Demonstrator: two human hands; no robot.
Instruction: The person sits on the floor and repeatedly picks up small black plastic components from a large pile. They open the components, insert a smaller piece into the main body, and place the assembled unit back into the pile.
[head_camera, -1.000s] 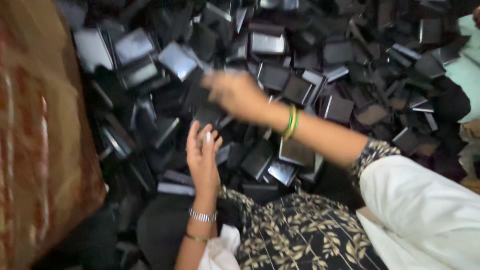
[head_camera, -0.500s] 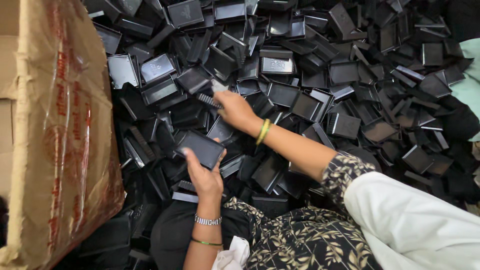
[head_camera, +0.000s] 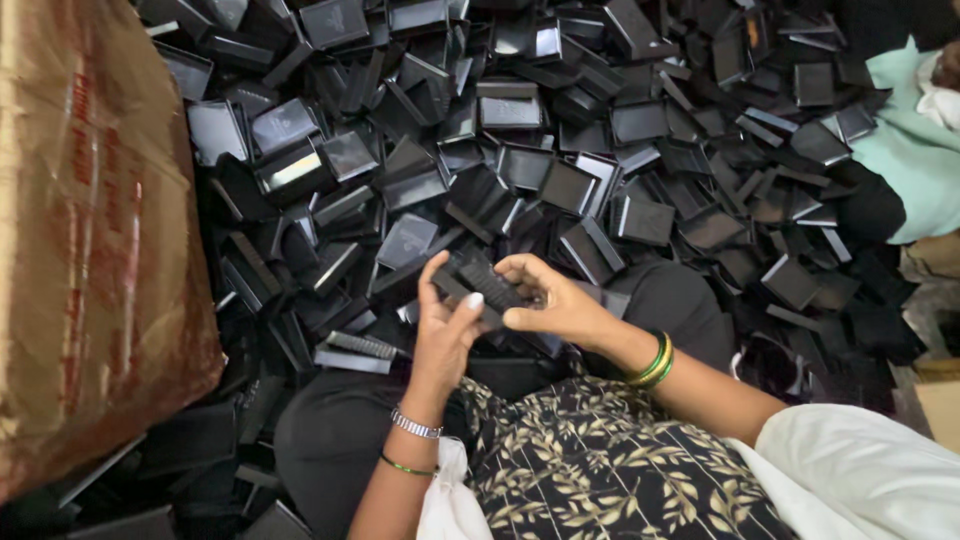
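Note:
Both of my hands hold a small black plastic tray (head_camera: 480, 282) just above my lap. My left hand (head_camera: 442, 330) grips its near left side, thumb on top. My right hand (head_camera: 553, 303) pinches its right end, fingers curled over the edge. A silver bracelet and a green bangle sit on my left wrist, green and yellow bangles on my right. A large heap of similar black trays (head_camera: 520, 130) spreads out in front of me.
A brown cardboard box (head_camera: 90, 240) wrapped in shiny tape stands at the left. Another person in pale green clothing (head_camera: 900, 150) sits at the far right. My patterned black dress (head_camera: 600, 460) and a white cloth fill the lower frame.
My right hand has pulled back from the heap toward my lap and joined my left hand. Both hands now hold one black tray together.

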